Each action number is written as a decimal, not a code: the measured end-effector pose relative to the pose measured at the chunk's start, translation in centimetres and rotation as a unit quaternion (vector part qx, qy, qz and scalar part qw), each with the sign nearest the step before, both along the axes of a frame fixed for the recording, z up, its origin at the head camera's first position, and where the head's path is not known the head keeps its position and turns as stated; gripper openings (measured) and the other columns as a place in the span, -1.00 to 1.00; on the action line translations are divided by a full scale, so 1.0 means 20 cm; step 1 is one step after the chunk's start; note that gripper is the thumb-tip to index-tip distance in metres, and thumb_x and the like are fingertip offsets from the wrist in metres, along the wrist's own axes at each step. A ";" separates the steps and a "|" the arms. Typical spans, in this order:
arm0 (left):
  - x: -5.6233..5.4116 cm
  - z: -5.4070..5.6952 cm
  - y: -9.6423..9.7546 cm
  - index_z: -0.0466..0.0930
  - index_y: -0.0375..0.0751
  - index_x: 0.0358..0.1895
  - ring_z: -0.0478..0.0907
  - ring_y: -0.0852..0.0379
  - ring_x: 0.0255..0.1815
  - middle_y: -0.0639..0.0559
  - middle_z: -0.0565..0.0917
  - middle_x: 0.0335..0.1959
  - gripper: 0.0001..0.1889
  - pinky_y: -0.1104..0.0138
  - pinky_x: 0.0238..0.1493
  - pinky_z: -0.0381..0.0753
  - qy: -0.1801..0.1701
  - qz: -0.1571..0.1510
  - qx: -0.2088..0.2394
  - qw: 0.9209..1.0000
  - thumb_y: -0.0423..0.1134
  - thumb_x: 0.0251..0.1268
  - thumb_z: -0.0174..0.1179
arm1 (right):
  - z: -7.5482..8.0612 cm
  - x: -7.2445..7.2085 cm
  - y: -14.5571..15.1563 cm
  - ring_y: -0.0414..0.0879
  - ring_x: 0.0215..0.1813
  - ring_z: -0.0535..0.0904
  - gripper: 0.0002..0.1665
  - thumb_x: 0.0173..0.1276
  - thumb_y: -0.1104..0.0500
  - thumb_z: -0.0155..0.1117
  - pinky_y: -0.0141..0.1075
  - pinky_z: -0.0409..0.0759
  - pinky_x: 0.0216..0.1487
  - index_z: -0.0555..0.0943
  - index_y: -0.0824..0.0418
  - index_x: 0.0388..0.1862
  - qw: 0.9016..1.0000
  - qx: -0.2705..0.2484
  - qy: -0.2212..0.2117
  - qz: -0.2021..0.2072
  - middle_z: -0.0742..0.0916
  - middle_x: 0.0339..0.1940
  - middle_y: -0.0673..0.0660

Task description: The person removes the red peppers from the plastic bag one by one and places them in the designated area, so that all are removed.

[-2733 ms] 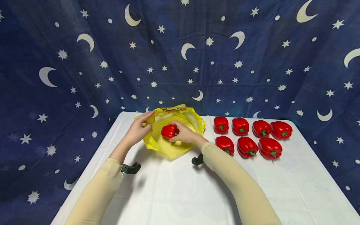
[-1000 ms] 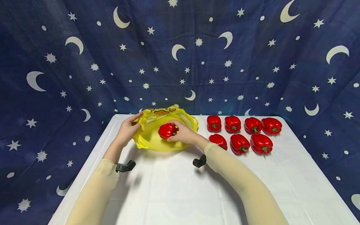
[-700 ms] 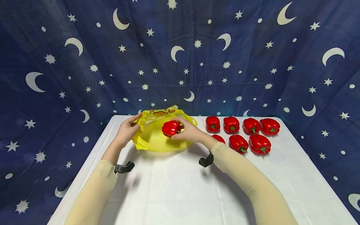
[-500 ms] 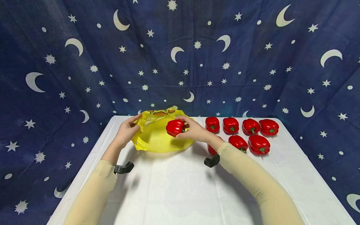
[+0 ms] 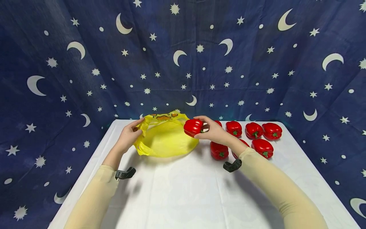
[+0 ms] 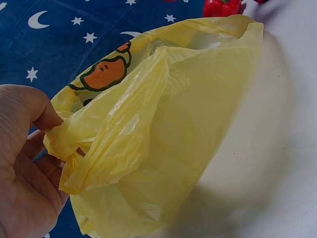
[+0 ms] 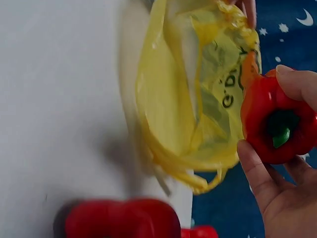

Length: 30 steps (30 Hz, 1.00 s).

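A yellow plastic bag lies on the table with its mouth spread, an orange print along its far edge. My left hand pinches the bag's left rim, and the left wrist view shows the thumb and fingers on the gathered plastic. My right hand grips a red bell pepper between thumb and fingers, raised at the right rim of the bag. In the right wrist view the green stem of this pepper faces the camera.
Several red bell peppers stand in two rows at the right of the white-covered table; my right forearm and hand cover some of them. Behind hangs a dark blue cloth with moons and stars.
My right hand has lifted the bell pepper out of the bag's mouth and carried it rightward to the rim. My left hand keeps its hold on the bag. The head view has shifted slightly.
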State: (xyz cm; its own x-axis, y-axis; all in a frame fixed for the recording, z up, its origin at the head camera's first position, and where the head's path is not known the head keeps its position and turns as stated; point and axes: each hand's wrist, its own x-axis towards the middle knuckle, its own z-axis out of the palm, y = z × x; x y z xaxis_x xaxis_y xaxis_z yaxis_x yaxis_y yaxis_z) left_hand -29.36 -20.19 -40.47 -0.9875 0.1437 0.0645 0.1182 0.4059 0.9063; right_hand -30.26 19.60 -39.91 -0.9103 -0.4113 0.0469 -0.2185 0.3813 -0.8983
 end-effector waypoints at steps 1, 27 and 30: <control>0.00 0.00 0.00 0.28 -0.03 0.58 0.44 -0.14 0.21 -0.18 0.35 0.50 -0.33 0.53 -0.12 0.55 0.000 0.001 -0.001 1.000 -0.41 0.41 0.05 | 0.00 0.00 0.03 0.13 0.26 0.51 0.00 0.08 0.02 0.66 -0.03 0.67 0.06 0.37 -0.13 0.49 1.000 -0.001 -0.002 -0.004 0.54 0.32 0.08; -0.01 -0.03 0.00 0.31 -0.12 0.56 0.44 -0.09 0.09 -0.22 0.43 0.42 -0.33 0.51 -0.18 0.55 0.018 -0.003 0.005 1.000 -0.44 0.35 0.06 | 0.06 0.18 0.66 0.31 0.40 0.34 0.16 0.17 -0.13 0.59 0.20 0.55 0.17 0.16 -0.09 0.65 0.988 0.050 -0.024 -0.145 0.39 0.47 0.26; -0.01 -0.03 0.00 0.31 -0.12 0.56 0.44 -0.10 0.11 -0.21 0.41 0.44 -0.33 0.52 -0.17 0.54 0.017 -0.003 0.001 1.000 -0.44 0.36 0.06 | 0.05 0.20 0.71 0.31 0.39 0.33 0.17 0.19 -0.15 0.57 0.23 0.53 0.17 0.13 -0.08 0.66 0.985 0.065 -0.020 -0.161 0.38 0.49 0.28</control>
State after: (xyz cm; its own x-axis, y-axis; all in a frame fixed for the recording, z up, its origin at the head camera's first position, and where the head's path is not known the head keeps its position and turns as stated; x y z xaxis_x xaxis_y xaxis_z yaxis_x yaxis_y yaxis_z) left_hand -29.52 -20.24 -41.00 -0.9840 0.1487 0.0977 0.1505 0.4025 0.9030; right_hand -26.18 33.90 -38.81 -0.9945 -0.1015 -0.0262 -0.0326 0.5370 -0.8430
